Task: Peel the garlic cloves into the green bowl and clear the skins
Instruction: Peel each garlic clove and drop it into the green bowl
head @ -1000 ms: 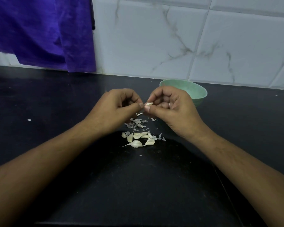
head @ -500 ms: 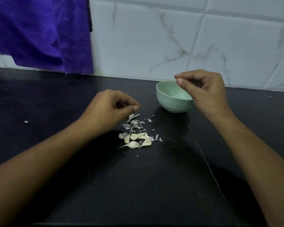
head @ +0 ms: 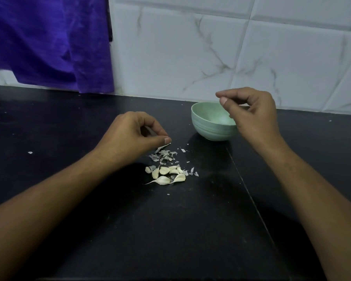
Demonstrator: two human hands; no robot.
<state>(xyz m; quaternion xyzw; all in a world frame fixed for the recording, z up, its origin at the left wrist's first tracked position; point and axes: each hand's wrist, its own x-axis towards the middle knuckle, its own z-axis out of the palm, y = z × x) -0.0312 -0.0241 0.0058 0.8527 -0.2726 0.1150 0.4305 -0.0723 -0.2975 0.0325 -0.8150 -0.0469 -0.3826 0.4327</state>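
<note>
The right hand (head: 253, 114) is held above the far rim of the green bowl (head: 209, 130), fingers curled, thumb and forefinger tips drawn close. No clove is seen between them, and whether anything is gripped cannot be told. A second ago this hand was joined with the left hand (head: 130, 136) over the pile, a clove pinched between the two. It has since been carried back and to the right, and the bowl's near wall, then hidden, is exposed.

The left hand has been kept low over the black counter (head: 170, 230), fingers curled, thumb pressed against forefinger. A pale skin sliver (head: 161, 148) is seen at the thumb tip, and whether it is pinched or only touched cannot be told.

Just beneath that hand the loose skins (head: 166, 155) are scattered. Nearer the person, the unpeeled garlic cloves (head: 164, 175) are gathered in a small cluster, unmoved since the earlier frames and well apart from the bowl. A stray fleck (head: 30, 152) is left far to the left.

Behind the counter a white marbled tile wall (head: 211, 47) is seen, with a purple cloth (head: 49, 41) hung at the left.
</note>
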